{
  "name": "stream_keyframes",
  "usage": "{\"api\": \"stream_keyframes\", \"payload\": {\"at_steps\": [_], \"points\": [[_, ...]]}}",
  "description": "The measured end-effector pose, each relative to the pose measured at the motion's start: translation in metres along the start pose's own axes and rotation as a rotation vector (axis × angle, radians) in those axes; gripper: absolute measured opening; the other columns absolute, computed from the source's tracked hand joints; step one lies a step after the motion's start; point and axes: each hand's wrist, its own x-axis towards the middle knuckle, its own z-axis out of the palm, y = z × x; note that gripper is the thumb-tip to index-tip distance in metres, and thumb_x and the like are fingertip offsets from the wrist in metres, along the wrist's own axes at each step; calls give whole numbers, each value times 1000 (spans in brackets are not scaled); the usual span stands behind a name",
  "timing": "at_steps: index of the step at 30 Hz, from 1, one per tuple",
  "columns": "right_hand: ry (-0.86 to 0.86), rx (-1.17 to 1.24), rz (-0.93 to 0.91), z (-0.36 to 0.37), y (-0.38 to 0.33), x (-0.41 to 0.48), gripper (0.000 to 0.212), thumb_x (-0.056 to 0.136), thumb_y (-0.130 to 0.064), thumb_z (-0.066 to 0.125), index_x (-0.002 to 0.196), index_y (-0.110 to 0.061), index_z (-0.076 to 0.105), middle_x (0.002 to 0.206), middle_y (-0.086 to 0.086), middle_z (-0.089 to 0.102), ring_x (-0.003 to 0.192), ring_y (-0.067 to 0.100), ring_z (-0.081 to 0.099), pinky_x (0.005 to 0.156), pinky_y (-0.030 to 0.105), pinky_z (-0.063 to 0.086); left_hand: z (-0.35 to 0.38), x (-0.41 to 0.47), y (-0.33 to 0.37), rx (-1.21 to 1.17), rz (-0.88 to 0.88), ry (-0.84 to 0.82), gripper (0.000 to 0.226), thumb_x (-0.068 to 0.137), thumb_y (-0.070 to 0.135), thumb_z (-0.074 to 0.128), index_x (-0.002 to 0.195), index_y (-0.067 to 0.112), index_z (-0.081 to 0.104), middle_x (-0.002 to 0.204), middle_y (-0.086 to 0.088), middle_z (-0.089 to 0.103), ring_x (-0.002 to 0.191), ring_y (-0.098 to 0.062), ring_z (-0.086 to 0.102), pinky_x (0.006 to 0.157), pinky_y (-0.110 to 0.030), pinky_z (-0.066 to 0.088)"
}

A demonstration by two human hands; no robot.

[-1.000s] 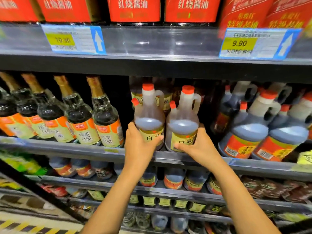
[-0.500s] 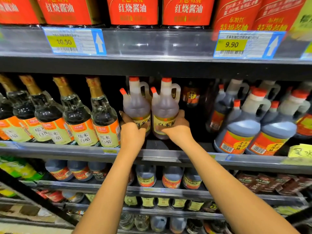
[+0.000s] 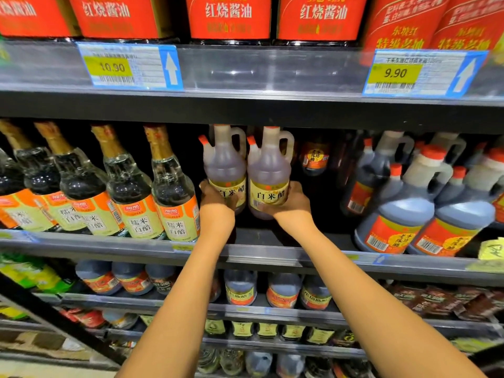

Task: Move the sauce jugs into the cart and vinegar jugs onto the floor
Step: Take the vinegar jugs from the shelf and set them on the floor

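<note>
Supermarket aisle: left hand (image 3: pixel 216 205) & right hand (image 3: pixel 293 201) each clasp a pale vinegar jug (image 3: pixel 226 170), (image 3: pixel 268 173) side by side, deep on the steel mid shelf (image 3: pixel 272 259) btwn glass bottles (image 3: pixel 125 184) & dark jugs (image 3: pixel 409 203).

Shelf (image 3: pixel 272 242): glass bottles (image 3: pixel 174 186) left, dark jugs (image 3: pixel 395 214) right.
</note>
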Motion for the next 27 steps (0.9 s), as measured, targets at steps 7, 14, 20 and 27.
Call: {"api": "stream_keyframes", "payload": {"at_steps": [7, 14, 20, 27], "points": [[69, -63, -60, 4, -1, 12, 66, 64, -35, 85, 116, -6, 56, 118, 11, 66, 107, 28, 63, 87, 37, 52, 6, 18, 8, 50, 42, -92, 85, 95, 32, 52, 149, 7, -9, 142, -26, 40, 122, -41, 49, 92, -41, 43], [89, -91, -64, 8, 1, 19, 65, 63, -38, 84, 115, -8, 59, 117, 11, 67, 106, 29, 64, 89, 40, 53, 10, 29, 7, 11, 118, -105, 86, 97, 24, 49, 146, 3, -17, 143, -29, 37, 122, -41, 48, 93, -36, 39], [114, -74, -37, 10, -1, 21, 63, 64, -36, 85, 112, -6, 55, 117, 11, 66, 106, 29, 63, 83, 33, 51, 8, 36, 7, -32, 150, -151, 89, 97, 23, 51, 145, 4, -21, 149, -24, 29, 133, -38, 36, 103, -36, 33], [159, -63, 2, 16, -5, 19, 69, 63, -38, 84, 113, -4, 50, 118, 14, 64, 107, 33, 62, 83, 37, 52, 12, 34, 6, -28, 133, -135, 89, 97, 25, 50, 144, 5, -23, 152, -22, 25, 136, -35, 33, 105, -37, 32]]}}
